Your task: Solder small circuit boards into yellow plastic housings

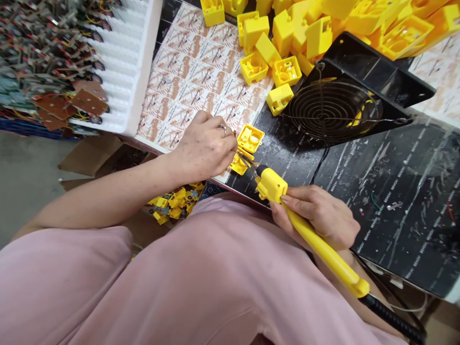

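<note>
My right hand (321,215) is wrapped round the handle of a yellow soldering iron (305,230), its black cord trailing to the lower right. The iron's metal tip points up-left into a small yellow plastic case (251,139), which lies open in two halves at the table's front edge. My left hand (208,143), with a ring on one finger, is closed at the left side of this case. Its fingertips are bent down and partly hidden, so what they pinch does not show.
A black fan (334,110) with a wire guard stands right of the case. Behind lies a heap of yellow cases (298,28). At left, a white foam tray (124,72) bears many wired circuit boards (53,62). Below the table edge are more yellow pieces (176,203).
</note>
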`<act>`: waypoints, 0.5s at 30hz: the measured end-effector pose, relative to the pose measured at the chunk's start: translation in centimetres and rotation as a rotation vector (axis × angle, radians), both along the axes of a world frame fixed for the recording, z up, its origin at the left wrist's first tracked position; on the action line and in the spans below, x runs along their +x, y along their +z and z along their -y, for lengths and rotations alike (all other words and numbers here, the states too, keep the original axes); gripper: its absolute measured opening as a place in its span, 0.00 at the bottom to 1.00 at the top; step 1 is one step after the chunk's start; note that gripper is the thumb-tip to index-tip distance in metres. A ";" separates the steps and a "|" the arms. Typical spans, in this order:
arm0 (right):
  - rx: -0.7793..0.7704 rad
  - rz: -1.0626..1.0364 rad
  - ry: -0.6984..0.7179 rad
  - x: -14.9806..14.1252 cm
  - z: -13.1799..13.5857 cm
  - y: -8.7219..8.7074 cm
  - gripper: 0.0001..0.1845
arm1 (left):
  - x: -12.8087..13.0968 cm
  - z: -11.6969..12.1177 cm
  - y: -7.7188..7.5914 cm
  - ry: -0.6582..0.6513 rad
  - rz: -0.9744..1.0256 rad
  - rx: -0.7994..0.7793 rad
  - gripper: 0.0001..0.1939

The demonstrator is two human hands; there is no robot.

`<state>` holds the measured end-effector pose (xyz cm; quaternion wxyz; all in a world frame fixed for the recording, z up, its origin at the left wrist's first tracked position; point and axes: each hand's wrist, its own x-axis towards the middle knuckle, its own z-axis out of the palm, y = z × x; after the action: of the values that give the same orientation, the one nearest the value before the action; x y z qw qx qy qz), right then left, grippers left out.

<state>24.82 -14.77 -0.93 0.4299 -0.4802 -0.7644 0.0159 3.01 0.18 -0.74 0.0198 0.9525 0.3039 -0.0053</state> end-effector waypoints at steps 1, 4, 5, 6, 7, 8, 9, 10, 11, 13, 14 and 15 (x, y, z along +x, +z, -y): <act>-0.012 0.022 0.010 0.1 -0.1 0.2 0.11 | 0.0 0.0 0.1 -0.010 -0.023 0.023 0.19; -0.056 0.033 0.012 0.7 0.1 0.7 0.10 | 0.1 0.2 0.3 -0.043 -0.092 0.076 0.20; -0.060 0.005 -0.005 0.9 0.3 0.8 0.09 | 0.1 0.2 0.4 -0.054 -0.106 0.079 0.20; -0.062 -0.028 -0.030 1.1 0.4 0.9 0.10 | 0.1 0.2 0.4 -0.061 -0.108 0.080 0.20; -0.060 -0.061 -0.050 1.2 0.5 1.0 0.11 | 0.1 0.2 0.4 -0.063 -0.105 0.085 0.20; -0.057 -0.089 -0.059 1.3 0.7 1.0 0.12 | 0.2 0.1 0.3 -0.064 -0.102 0.095 0.19; -0.061 -0.108 -0.054 1.3 0.8 0.9 0.13 | 0.2 0.1 0.2 -0.063 -0.095 0.113 0.19; -0.075 -0.125 -0.047 1.3 0.9 0.8 0.14 | 0.2 0.0 0.1 -0.061 -0.085 0.132 0.19; -0.099 -0.151 -0.048 1.3 1.1 0.7 0.15 | 0.2 -0.1 0.0 -0.065 -0.077 0.146 0.19; -0.137 -0.228 -0.101 1.4 1.5 0.2 0.18 | 0.3 0.0 -0.2 -0.089 -0.051 0.152 0.16; -0.149 -0.273 -0.139 1.6 1.8 -0.2 0.20 | 0.3 0.1 -0.2 -0.100 -0.033 0.151 0.14; -0.113 -0.293 -0.185 1.9 2.0 -0.7 0.24 | 0.3 0.2 -0.2 -0.110 -0.012 0.150 0.12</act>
<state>26.69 -16.80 -1.64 0.5086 -0.5645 -0.6440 0.0891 3.33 -0.04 -0.90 -0.0539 0.9665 0.2506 0.0107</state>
